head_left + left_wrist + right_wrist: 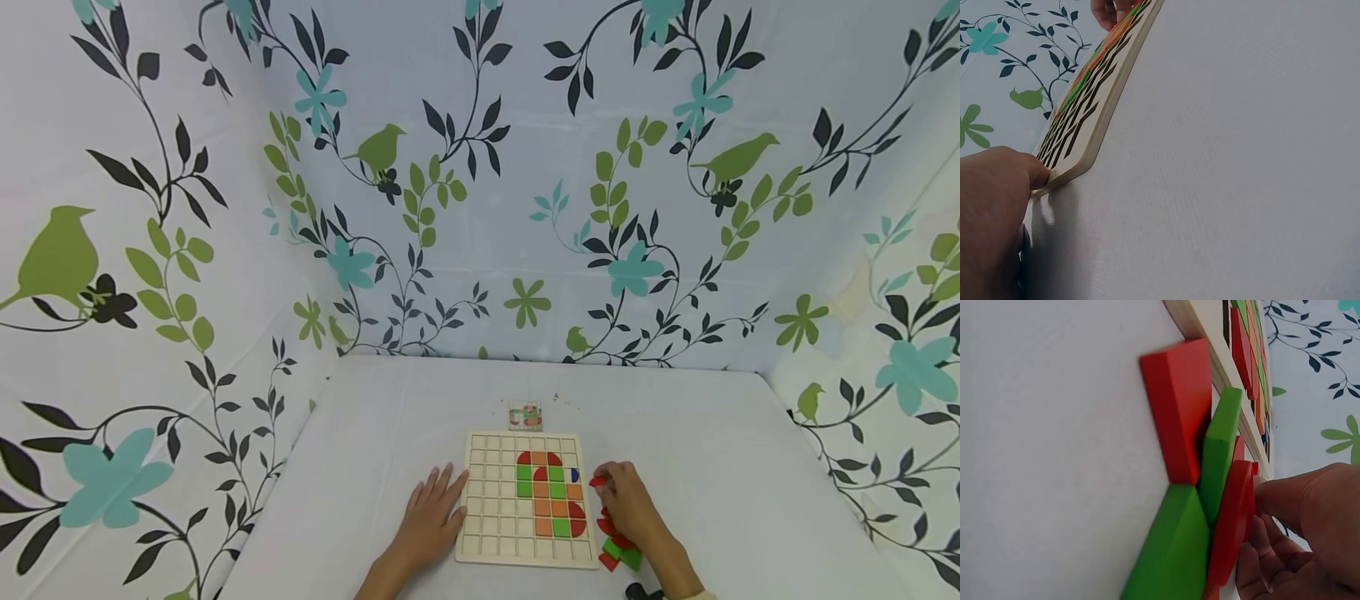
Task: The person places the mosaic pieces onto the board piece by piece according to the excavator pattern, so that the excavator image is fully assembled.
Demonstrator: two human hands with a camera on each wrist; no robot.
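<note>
A pale wooden grid board point(495, 546) lies on the table, with red, green and orange pieces set in its right half. One cell near its right edge holds a white and blue piece point(574, 475). My left hand point(429, 521) lies flat with fingers extended, touching the board's left edge. Just off the right edge, my right hand point(626, 500) pinches a small red piece point(597, 481) between thumb and fingers; its exact shape is partly covered. Below that hand is a loose pile with a red block point(1179, 406), a green block point(1169, 550) and a rounded red piece point(1232, 525).
Behind the board lies a small clear-edged pattern card point(525, 415) with a coloured picture. A black object point(641, 592) sits at the front edge near the right forearm. Patterned cloth point(525, 208) hangs behind and at both sides of the white table point(405, 400).
</note>
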